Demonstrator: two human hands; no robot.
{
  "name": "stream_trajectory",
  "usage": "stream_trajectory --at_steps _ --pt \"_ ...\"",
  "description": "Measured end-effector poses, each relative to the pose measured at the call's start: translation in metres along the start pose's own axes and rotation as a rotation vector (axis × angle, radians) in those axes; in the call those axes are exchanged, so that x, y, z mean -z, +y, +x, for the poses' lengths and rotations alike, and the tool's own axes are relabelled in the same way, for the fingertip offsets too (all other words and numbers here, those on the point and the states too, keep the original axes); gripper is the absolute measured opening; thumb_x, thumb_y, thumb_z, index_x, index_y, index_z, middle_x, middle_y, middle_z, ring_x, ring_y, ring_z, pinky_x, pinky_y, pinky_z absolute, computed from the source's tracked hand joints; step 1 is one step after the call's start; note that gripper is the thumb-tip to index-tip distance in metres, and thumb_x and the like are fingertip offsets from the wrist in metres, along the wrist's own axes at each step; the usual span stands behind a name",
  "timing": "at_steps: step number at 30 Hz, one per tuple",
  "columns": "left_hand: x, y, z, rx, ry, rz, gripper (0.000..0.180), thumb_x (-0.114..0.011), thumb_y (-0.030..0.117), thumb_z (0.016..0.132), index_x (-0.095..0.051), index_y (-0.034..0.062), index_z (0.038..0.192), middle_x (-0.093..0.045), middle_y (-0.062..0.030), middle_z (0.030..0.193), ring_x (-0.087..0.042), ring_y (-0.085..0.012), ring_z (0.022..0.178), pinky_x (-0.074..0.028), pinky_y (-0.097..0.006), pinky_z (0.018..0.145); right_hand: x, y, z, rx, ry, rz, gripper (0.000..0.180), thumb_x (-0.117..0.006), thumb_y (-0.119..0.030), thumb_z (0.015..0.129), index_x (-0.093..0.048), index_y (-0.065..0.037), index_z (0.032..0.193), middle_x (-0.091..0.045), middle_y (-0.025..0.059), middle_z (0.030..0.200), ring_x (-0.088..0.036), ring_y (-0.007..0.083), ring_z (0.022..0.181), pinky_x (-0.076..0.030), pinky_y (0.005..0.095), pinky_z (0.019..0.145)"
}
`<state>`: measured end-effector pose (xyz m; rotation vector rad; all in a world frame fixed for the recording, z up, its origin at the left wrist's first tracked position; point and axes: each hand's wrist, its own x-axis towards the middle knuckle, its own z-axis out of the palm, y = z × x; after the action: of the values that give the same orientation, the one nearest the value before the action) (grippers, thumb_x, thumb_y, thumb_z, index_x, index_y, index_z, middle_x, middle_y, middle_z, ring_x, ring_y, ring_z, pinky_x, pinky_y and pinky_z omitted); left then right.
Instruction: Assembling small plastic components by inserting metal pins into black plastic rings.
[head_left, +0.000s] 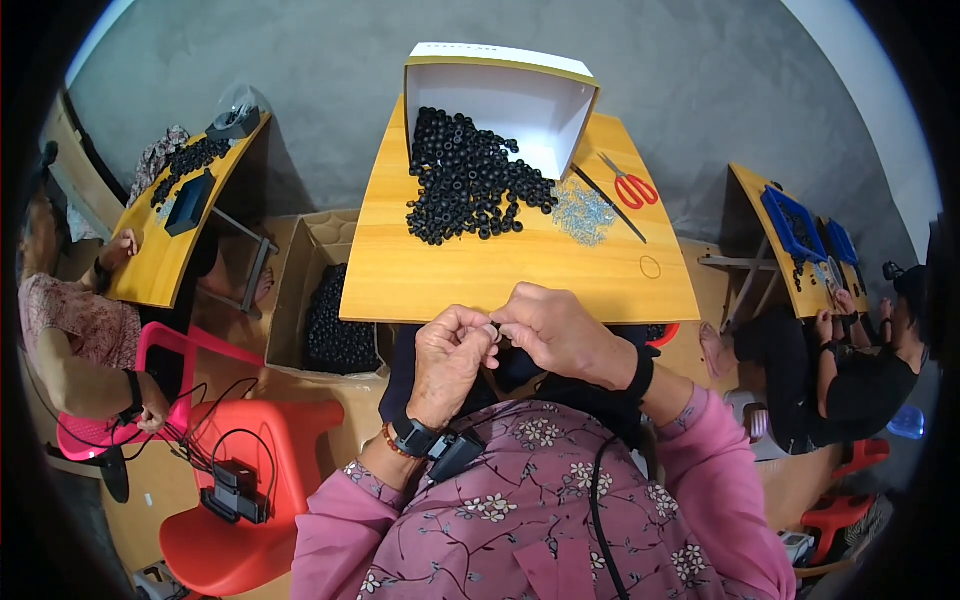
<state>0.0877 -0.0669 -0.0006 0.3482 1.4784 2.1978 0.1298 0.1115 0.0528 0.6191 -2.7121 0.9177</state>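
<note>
My left hand point(452, 358) and my right hand point(562, 336) meet just off the near edge of the wooden table, fingers pinched together. Something small is between their fingertips, mostly covered by them, so I cannot make out its kind. On the table, a heap of small black round parts with holes point(470, 185) spills out of a white box point(500, 95) tipped on its side. A scatter of small clear and silvery pieces point(583, 214) lies right of the heap.
Red-handled scissors point(634, 188) and a thin black rod point(610, 204) lie at the table's right. A cardboard box point(300, 335) of black parts stands on the floor at left, near a red chair point(240, 440). People sit at tables point(165, 270) on both sides.
</note>
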Motion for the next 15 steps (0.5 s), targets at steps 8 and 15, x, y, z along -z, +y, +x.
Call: stream_trajectory --at_steps 8,15 --pt "0.008 -0.006 0.003 0.012 -0.056 -0.345 0.003 -0.06 0.002 0.094 -0.062 -0.0003 0.096 -0.066 -0.0069 0.086 -0.063 -0.0123 0.071 -0.054 -0.026 0.066 -0.005 -0.013 -0.002 -0.155 0.076 0.257 0.039 -0.075 -0.008 0.08 -0.064 0.001 0.117 -0.062 0.0109 0.086 -0.065 0.0225 0.077 -0.053 0.033 0.069" --pt "0.011 -0.004 0.003 0.058 -0.102 -0.363 0.007 -0.061 0.004 0.095 -0.064 -0.0005 0.099 -0.07 -0.0101 0.094 -0.068 -0.0145 0.08 -0.056 -0.027 0.073 -0.012 -0.011 0.001 -0.014 0.098 0.022 0.034 -0.078 -0.012 0.077 -0.065 -0.001 0.106 -0.059 0.011 0.081 -0.062 0.0261 0.07 -0.051 0.0352 0.062"
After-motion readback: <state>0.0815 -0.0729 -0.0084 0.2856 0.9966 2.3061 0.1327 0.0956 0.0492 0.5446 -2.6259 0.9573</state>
